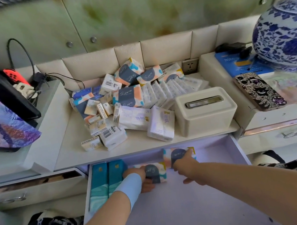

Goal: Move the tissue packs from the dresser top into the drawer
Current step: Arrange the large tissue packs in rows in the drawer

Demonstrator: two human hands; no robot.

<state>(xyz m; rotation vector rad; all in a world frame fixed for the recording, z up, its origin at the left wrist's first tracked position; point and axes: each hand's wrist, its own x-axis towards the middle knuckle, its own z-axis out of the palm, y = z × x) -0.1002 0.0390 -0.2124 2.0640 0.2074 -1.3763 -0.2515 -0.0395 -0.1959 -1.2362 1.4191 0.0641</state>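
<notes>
From the head view, looking down over both arms, the drawer [176, 212] stands pulled out below the dresser top [69, 149], and both hands are inside it near its back edge.

The left hand [143, 181], with a pale blue band on the wrist, has a clenched grip on a patterned pack [157, 171] – fingers curled round its left end, thumb at the near side. That pack lies on the drawer floor just beside two teal packs [106, 182], which stand along the drawer's left wall.

The right hand [185, 164] is on a second patterned pack [176, 156], close to the back edge and a little right of the first. Its fingers lie over the top and the thumb is splayed toward the near side. Whether that grip clasps the pack or only presses it down, I cannot tell.

As for progress, I'd judge this an early stage. Only these two patterned packs are in the drawer with the teal ones, and most of its floor is bare. The heap of tissue packs [131, 103] – big patterned ones, white ones, many small pocket packs – is piled across the middle of the dresser top, from its back edge nearly to the front. A cream tissue box [206, 110] sits at the heap's right. Almost all the moving looks left to do.
</notes>
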